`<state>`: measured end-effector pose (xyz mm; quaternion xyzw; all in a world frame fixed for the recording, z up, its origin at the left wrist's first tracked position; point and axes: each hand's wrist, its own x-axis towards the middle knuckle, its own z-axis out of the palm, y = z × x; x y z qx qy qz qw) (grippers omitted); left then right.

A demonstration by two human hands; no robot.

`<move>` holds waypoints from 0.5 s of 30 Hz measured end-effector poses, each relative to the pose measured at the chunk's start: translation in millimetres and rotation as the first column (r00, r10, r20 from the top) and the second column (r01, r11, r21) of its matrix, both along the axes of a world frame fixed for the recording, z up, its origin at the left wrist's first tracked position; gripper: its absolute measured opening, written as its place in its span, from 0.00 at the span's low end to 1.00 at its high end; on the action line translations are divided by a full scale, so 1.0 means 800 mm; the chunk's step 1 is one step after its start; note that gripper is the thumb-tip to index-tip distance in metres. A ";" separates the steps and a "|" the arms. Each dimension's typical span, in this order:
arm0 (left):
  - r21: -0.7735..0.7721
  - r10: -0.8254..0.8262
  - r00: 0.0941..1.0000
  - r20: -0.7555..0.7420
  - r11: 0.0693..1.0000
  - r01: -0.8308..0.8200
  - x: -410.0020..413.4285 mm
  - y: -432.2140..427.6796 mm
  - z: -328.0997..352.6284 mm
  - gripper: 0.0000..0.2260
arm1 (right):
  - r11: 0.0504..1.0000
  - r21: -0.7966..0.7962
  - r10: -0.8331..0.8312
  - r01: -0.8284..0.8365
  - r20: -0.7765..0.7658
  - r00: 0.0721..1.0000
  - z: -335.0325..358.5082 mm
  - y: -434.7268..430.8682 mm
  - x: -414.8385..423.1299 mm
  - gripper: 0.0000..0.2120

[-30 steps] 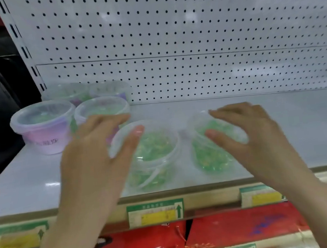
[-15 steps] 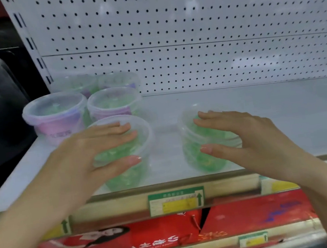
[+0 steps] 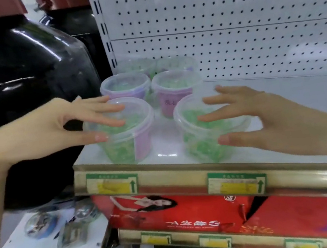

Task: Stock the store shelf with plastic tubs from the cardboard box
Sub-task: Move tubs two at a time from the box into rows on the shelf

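A white pegboard back panel [image 3: 228,23] fills the wall beyond both hands, and to the outer side of the left hand a big dark glossy rounded container [image 3: 25,83] bulks up against the shelving upright. Under the hands runs the white store shelf [image 3: 278,97], bare and smooth out past the right hand, its front edge a metal strip carrying green-and-yellow price labels [image 3: 112,183]. Below the wrists, red packaged goods [image 3: 180,214] lie on the lower shelf, and lower on the left hand's side some blister packs [image 3: 54,230] lie on a white card. The left hand [image 3: 56,128] is spread, fingers fanned flat across the lid of the left front tub [image 3: 128,137], thumb at its near rim; the tub stands upright at the left corner of the shelf, clear with green contents and a purple label. The right hand [image 3: 271,118] is likewise spread, fingers laid over the lid of the right front tub [image 3: 199,138], thumb against its near wall; this tub stands upright at the front edge, just beside the other. Beyond the fingertips, four more lidded tubs [image 3: 175,89] stand in two rows back to the pegboard, close together; the rearmost pair is blurred
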<state>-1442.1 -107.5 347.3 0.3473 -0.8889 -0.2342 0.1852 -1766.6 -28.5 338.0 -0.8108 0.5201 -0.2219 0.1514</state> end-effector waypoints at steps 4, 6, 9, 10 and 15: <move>-0.152 0.275 0.920 -0.280 0.933 -0.325 -0.044 0.022 -0.010 0.18 | 0.983 -0.076 -0.170 0.167 -0.046 0.984 0.007 0.010 0.030 0.30; -0.274 0.396 0.896 -0.200 0.856 -0.439 -0.071 0.031 -0.024 0.24 | 0.955 -0.173 -0.273 0.241 -0.195 0.942 -0.004 0.009 0.057 0.30; -0.394 0.445 0.889 -0.107 0.802 -0.448 -0.081 0.036 -0.041 0.28 | 0.908 -0.301 -0.381 0.292 -0.300 0.875 -0.018 0.010 0.075 0.25; -0.420 0.400 0.911 -0.104 0.812 -0.405 -0.076 0.035 -0.042 0.28 | 0.909 -0.311 -0.369 0.276 -0.296 0.881 -0.019 0.012 0.072 0.24; -0.256 0.153 0.988 0.029 0.956 -0.141 -0.022 0.021 -0.022 0.21 | 0.999 -0.032 -0.019 0.017 -0.083 0.996 -0.004 0.010 0.030 0.19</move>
